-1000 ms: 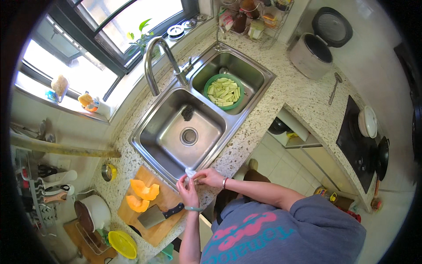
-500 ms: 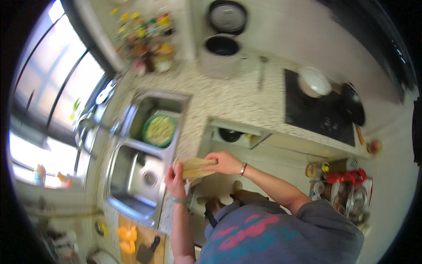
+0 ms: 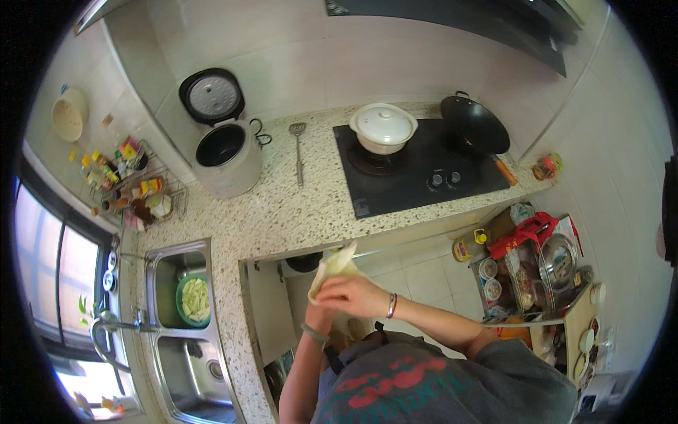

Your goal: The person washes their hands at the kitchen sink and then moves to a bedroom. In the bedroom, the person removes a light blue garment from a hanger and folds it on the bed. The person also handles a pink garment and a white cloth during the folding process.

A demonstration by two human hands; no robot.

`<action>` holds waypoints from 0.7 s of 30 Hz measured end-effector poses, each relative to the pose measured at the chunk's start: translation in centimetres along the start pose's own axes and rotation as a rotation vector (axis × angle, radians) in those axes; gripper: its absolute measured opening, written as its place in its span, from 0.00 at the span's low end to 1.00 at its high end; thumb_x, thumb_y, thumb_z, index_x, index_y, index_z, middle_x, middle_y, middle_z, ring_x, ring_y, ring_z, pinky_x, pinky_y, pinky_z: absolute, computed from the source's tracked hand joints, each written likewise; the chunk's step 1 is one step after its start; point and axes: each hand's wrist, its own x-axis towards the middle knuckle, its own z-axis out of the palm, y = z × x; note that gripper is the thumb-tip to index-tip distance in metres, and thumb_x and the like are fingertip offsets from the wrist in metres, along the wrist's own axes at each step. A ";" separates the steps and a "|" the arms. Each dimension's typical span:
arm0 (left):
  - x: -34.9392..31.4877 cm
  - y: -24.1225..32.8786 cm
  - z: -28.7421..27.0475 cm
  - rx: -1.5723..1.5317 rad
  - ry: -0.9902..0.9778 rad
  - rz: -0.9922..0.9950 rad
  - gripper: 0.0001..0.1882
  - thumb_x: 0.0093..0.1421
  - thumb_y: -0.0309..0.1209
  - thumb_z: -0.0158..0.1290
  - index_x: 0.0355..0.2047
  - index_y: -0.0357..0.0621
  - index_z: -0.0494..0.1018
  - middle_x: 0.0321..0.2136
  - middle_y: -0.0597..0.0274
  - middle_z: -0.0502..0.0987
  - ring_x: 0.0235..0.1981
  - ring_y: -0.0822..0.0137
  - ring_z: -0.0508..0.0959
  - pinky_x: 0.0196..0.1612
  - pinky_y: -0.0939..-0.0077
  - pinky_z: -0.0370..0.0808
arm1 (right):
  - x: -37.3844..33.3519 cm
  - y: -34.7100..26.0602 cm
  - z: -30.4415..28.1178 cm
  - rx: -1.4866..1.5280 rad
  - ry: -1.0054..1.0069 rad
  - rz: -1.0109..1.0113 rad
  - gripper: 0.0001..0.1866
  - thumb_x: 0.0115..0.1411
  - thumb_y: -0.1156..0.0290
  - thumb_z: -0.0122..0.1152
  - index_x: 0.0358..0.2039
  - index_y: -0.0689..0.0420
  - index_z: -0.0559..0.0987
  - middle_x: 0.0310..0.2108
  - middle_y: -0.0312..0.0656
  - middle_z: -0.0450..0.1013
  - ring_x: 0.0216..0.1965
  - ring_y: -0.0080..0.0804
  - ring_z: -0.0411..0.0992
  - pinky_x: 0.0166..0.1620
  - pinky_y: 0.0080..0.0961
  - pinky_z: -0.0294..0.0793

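Observation:
In front of my body, past the counter's edge, a pale yellowish cloth (image 3: 339,263) is bunched up between my hands. My right hand (image 3: 353,295) lies across its near part with fingers bent round it. Under the cloth and behind the right hand, my left hand (image 3: 320,312) shows only in part; its fingers are hidden. The cloth's upper end stands out beyond both hands. To their left, the double steel sink (image 3: 212,283) holds a green basin (image 3: 182,300) of pale cut vegetable pieces (image 3: 195,298) in its far bowl.
An open rice cooker (image 3: 229,159) and a slotted spatula (image 3: 299,155) are on the speckled counter (image 3: 275,219). A white lidded pot (image 3: 384,128) and a black wok (image 3: 477,126) sit on the black cooktop (image 3: 417,187). A loaded rack (image 3: 526,275) stands at the right.
My view has swung to the right, so the cooktop is nearer the middle. My hands have come together; the cloth, earlier stretched between them, is now bunched up.

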 end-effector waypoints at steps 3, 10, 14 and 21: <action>3.1 2.2 3.8 -0.375 -0.152 -0.155 0.26 0.69 0.47 0.37 0.57 0.41 0.65 0.50 0.57 0.73 0.44 0.64 0.77 0.48 0.68 0.76 | -1.1 0.5 -2.1 0.015 0.263 0.028 0.10 0.60 0.67 0.59 0.38 0.58 0.81 0.39 0.40 0.76 0.42 0.33 0.74 0.44 0.29 0.74; 5.8 6.6 7.0 -0.273 -0.337 -0.102 0.30 0.67 0.50 0.39 0.60 0.41 0.60 0.56 0.53 0.68 0.54 0.56 0.72 0.56 0.58 0.72 | -2.6 5.6 -7.5 0.099 0.533 0.399 0.09 0.61 0.67 0.60 0.36 0.60 0.80 0.32 0.37 0.76 0.31 0.23 0.72 0.36 0.19 0.71; 9.2 6.8 5.0 -0.211 -0.340 -0.217 0.29 0.63 0.42 0.49 0.60 0.41 0.60 0.55 0.53 0.69 0.53 0.57 0.73 0.55 0.58 0.72 | -1.6 8.4 -7.1 0.348 0.631 0.434 0.10 0.63 0.65 0.59 0.34 0.60 0.79 0.27 0.30 0.73 0.30 0.14 0.67 0.34 0.17 0.68; 13.2 9.8 1.9 -0.354 -0.253 -0.446 0.22 0.68 0.36 0.40 0.57 0.36 0.64 0.50 0.51 0.74 0.50 0.57 0.76 0.52 0.64 0.74 | 2.1 11.1 -8.6 0.553 0.811 0.575 0.12 0.66 0.64 0.55 0.31 0.60 0.75 0.23 0.28 0.69 0.26 0.14 0.63 0.29 0.14 0.64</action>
